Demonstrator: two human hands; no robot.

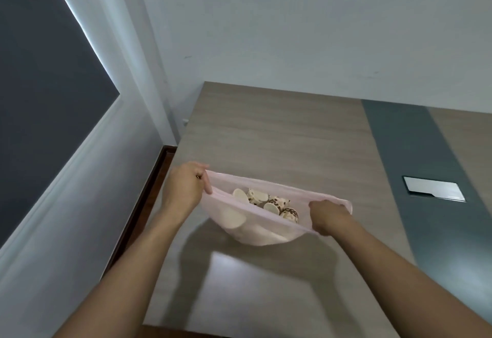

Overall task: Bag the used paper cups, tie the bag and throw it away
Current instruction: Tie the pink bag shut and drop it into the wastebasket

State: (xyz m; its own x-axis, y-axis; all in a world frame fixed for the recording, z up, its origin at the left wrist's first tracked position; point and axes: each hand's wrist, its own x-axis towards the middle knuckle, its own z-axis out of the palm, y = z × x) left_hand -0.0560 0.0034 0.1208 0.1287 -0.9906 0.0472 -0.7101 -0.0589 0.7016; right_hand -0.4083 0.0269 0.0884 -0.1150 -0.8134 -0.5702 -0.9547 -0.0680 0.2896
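Note:
A thin pink plastic bag (266, 234) hangs just above the wooden table (279, 138), its mouth stretched wide between my hands. Inside it lie several paper cups (269, 203), white with brown speckled prints, some seen through the plastic. My left hand (185, 188) pinches the left end of the bag's rim. At the rim's right end, my right hand (328, 216) grips the plastic with curled fingers. The bag's shadow falls on the table below it.
A dark grey strip (415, 167) runs across the table on the right, with a metal cable hatch (434, 188) set in it. White walls stand behind and to the left, and the table's left edge drops to a narrow floor gap (149, 194).

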